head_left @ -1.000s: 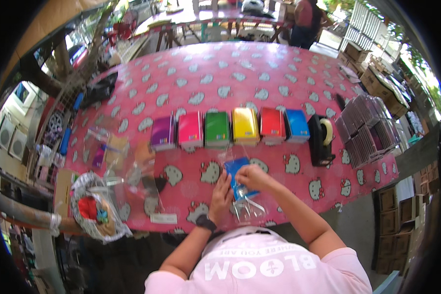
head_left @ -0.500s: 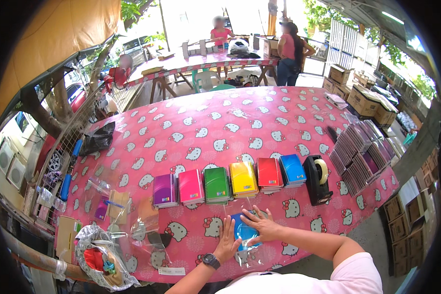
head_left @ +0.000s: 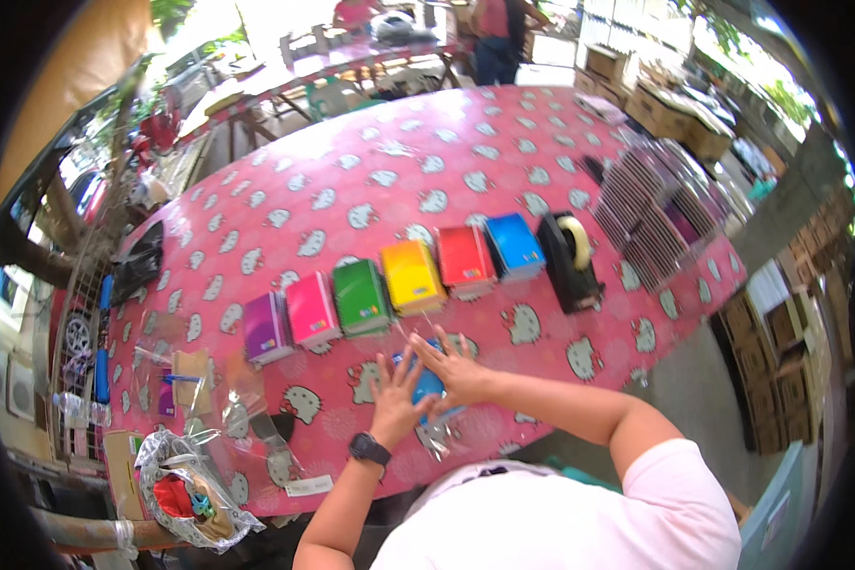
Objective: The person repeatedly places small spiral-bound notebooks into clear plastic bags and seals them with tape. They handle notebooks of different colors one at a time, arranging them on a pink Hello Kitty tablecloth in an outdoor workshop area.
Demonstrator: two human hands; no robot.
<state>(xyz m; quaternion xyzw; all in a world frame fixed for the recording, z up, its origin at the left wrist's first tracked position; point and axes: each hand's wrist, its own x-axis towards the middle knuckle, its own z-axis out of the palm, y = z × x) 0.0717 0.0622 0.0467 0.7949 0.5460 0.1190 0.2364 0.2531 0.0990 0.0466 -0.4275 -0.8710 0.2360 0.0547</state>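
Here, I look down on the wide pink worktop (head_left: 299,214), which carries everything I describe. On its right side stand the clear-wrapped packs (head_left: 641,223), set close together. At the near left corner there is a patterned bag (head_left: 233,532) with red and tan pieces inside. Across the middle goes a slanting row of notebook stacks: purple (head_left: 268,328), pink (head_left: 312,309), green (head_left: 361,296), yellow (head_left: 412,275), red (head_left: 465,256) and blue (head_left: 515,245). Just beside the blue one is the black tape dispenser (head_left: 560,271). My left hand (head_left: 396,391) and right hand (head_left: 453,370) lie flat, each with its fingers straight and apart. Whether their tips touch, I cannot tell. Under and between them is the blue booklet (head_left: 428,382), partly covered, near the edge and in front of the yellow stack. Some clear plastic (head_left: 437,439) shows at its near end. The smallest is a white label (head_left: 309,486), lying near the front edge.
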